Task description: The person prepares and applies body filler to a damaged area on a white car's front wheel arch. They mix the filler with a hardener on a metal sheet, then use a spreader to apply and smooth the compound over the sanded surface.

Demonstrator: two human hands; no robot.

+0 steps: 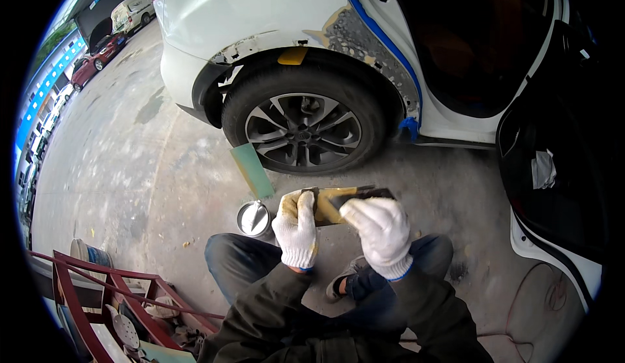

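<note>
**Filler board in both gloves beside the rear wheel arch**

The person crouches on the concrete floor [150, 167], both hands in white knit gloves. The left hand [297, 229] is clamped on the near-left end of a flat mixing board [329, 207], smeared with yellowish body filler. The right hand [381, 229] is closed over the board's right side, seemingly on a dark flat spreader [364, 195] that lies across the board; its grip is partly hidden behind the glove.

The board sits just above the knees, between the person and the car's rear wheel [305, 128]. Above the tyre, the white wheel arch [364, 44] shows a sanded, grey-speckled patch edged with blue masking tape [381, 31].

1 open metal tin [253, 218] stands on the floor just left of the left hand, next to a green card [252, 169] that leans against the tyre.

My judgement: hold the board level, draw the spreader flat and firm, fold the filler evenly, and keep it clear of floor grit.
</note>
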